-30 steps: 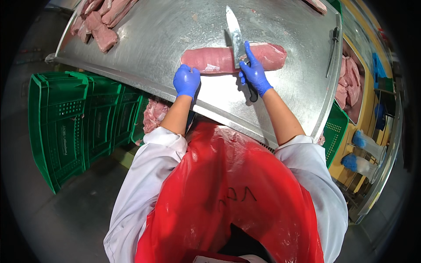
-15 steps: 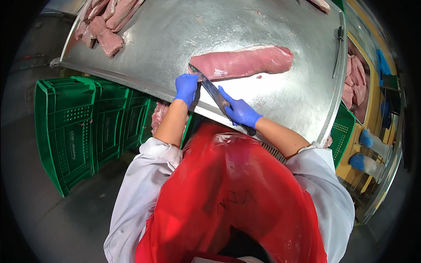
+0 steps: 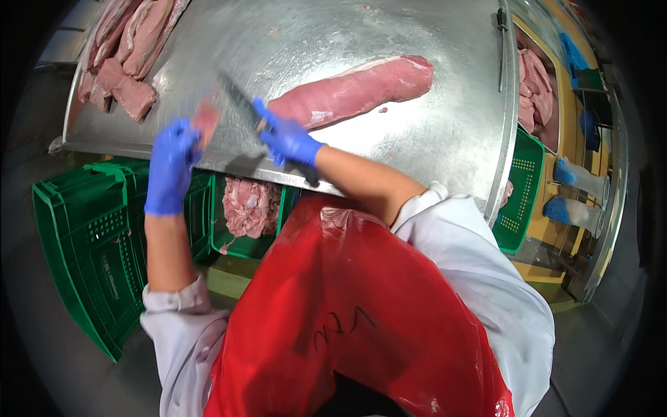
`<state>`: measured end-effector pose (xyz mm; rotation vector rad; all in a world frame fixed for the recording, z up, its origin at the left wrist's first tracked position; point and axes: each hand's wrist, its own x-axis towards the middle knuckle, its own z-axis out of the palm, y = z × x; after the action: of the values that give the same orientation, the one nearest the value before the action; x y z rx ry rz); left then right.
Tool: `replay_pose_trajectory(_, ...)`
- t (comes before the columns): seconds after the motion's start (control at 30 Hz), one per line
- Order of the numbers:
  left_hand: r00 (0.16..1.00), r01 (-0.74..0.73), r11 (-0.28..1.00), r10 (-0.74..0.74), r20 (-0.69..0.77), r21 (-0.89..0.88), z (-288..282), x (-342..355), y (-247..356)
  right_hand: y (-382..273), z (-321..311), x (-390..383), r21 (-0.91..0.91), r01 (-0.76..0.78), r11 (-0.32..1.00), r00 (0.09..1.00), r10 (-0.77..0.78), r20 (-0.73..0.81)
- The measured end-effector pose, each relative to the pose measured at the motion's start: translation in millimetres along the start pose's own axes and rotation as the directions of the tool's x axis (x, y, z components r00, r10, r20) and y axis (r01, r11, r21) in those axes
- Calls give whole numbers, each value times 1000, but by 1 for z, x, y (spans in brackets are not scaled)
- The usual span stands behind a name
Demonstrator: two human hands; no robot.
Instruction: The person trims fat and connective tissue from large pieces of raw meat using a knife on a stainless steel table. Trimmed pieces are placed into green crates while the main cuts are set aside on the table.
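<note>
My left hand [image 3: 171, 163], in a blue glove, pinches a small blurred scrap of pink meat [image 3: 207, 119] above the left front part of the steel table [image 3: 451, 132]. My right hand [image 3: 288, 140], also blue-gloved, grips a knife [image 3: 240, 97], its blade angled up to the left, beside the near left end of a long pink meat loin [image 3: 361, 92]. The loin lies on the table, with a tiny scrap just below it. A pile of meat pieces [image 3: 132, 90] rests at the table's upper left.
Stacked green crates [image 3: 76, 229] stand below the table's left front, and another holds meat trimmings [image 3: 246, 205]. At the right are a dark rod-like tool [image 3: 501, 62], a tray of meat [image 3: 535, 90], a green crate [image 3: 521, 201] and bags with blue contents [image 3: 570, 208].
My left hand has pulled away leftward with a scrap from the loin's left end. My right hand and knife have moved up and left. The view has shifted, revealing more trimmings below.
</note>
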<state>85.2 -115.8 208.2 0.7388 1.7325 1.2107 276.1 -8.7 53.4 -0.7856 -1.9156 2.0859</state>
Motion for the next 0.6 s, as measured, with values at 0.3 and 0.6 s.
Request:
replay_pose_trajectory(0.3, 955, -292, 481, 102, 277, 827, -5, 46, -123, -49, -260, -75, -387, -587, 711, 701, 207, -682)
replay_pose_trajectory(0.6, 910, -396, 681, 201, 362, 616, 100, 108, -154, -88, -235, -182, 258, -574, 777, 733, 628, -261)
